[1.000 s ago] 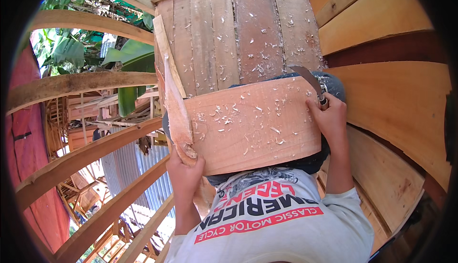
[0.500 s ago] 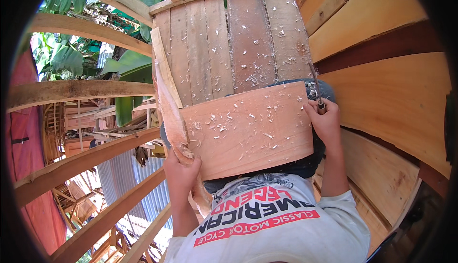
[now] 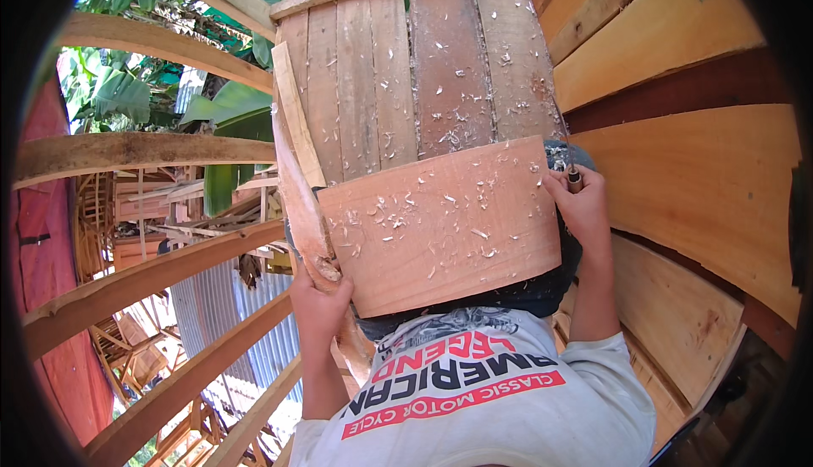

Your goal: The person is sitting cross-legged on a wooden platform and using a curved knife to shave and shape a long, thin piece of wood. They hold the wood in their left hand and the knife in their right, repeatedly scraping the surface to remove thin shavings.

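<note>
Across my lap lies a flat reddish-brown wooden board [image 3: 440, 238], with curled pale shavings scattered over it. At its lower left corner my left hand [image 3: 322, 304] is closed on the board's edge, the thumb showing and the other fingers partly hidden. My right hand [image 3: 584, 204] is at the board's right edge, wrapped round the dark handle [image 3: 575, 180] of a thin metal hand tool. Its slim blade points away from me along the board's far right corner; the exact kind of tool is hard to make out. The right thumb rests against the board's edge.
A rough-edged wood slab [image 3: 301, 187] and a narrow pale strip [image 3: 296, 111] run along the left side. Ahead is a plank floor [image 3: 440, 69] strewn with shavings. Wooden rails [image 3: 144, 160] stand at left, and a plank wall [image 3: 686, 171] closes the right.
The board has tilted slightly, its right side moving a little away from me. My right hand and the tool have shifted slightly up and right; the left hand stays at the corner.
</note>
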A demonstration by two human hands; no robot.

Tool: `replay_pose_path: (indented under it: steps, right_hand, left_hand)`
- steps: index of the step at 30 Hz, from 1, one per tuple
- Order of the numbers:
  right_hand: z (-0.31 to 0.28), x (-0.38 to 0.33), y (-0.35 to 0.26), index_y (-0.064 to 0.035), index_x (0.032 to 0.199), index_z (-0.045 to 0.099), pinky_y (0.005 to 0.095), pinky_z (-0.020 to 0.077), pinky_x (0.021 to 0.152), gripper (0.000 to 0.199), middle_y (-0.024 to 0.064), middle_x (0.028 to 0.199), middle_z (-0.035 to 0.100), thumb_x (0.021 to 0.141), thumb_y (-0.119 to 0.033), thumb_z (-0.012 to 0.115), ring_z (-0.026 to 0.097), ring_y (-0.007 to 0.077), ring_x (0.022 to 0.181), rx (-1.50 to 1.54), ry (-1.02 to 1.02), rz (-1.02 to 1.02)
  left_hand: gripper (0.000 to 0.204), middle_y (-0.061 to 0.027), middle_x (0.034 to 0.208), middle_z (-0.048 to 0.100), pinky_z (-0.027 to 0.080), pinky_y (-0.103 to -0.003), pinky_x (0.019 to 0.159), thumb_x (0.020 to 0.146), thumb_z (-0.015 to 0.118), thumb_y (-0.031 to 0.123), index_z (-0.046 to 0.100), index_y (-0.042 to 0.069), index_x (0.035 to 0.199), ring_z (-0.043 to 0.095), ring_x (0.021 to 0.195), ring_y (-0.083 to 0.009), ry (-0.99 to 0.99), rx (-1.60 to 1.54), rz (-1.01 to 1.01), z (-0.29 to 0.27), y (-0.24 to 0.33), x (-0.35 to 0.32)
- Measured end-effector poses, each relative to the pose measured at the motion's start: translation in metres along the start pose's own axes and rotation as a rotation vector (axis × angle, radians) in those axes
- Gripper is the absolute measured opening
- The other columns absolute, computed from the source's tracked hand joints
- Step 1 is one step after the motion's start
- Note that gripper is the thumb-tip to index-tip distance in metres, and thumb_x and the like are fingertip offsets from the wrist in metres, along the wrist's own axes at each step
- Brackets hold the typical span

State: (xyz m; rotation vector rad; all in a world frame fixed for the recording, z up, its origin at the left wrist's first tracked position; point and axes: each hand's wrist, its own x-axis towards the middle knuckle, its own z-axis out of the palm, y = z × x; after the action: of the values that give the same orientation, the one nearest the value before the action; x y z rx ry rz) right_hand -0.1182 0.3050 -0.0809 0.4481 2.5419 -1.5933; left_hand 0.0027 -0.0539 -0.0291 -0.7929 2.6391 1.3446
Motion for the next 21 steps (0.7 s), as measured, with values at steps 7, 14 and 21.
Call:
replay_pose_path:
  steps: [7, 14, 21]
  right_hand:
    - [-0.005, 0.003, 0.005, 0.0047, 0.075, 0.063, 0.0247, 0.0310, 0.046, 0.022, -0.0045, 0.051, 0.045, 0.079, -0.016, 0.071, 0.036, 0.0021, 0.052, -0.008, -0.055, 0.037]
    - [-0.007, -0.005, -0.033, 0.0022, 0.066, 0.055, 0.0269, 0.0250, 0.044, 0.030, -0.0022, 0.048, 0.035, 0.081, -0.018, 0.070, 0.030, 0.0036, 0.051, -0.167, 0.045, -0.043]
    - [0.019, -0.044, -0.071, -0.0001, 0.063, 0.054, 0.0316, 0.0331, 0.043, 0.028, 0.0079, 0.047, 0.041, 0.076, -0.017, 0.072, 0.042, 0.0160, 0.042, -0.105, -0.216, -0.361]
  left_hand:
    - [0.027, -0.0113, 0.082, 0.068, 0.050, -0.029, 0.069, 0.071, 0.065, 0.006, 0.060, -0.005, 0.095, 0.062, 0.074, -0.0132, 0.031, 0.096, 0.032, 0.000, 0.014, 0.001]
    - [0.037, -0.0142, 0.084, 0.068, 0.051, -0.032, 0.071, 0.068, 0.069, 0.009, 0.059, -0.003, 0.102, 0.067, 0.076, -0.0221, 0.085, 0.148, 0.034, -0.012, 0.032, 0.003]
    - [0.045, -0.0162, 0.077, 0.067, 0.052, -0.036, 0.065, 0.066, 0.071, 0.015, 0.058, 0.000, 0.106, 0.068, 0.071, -0.0314, -0.114, 0.120, 0.217, 0.002, 0.064, 0.001]
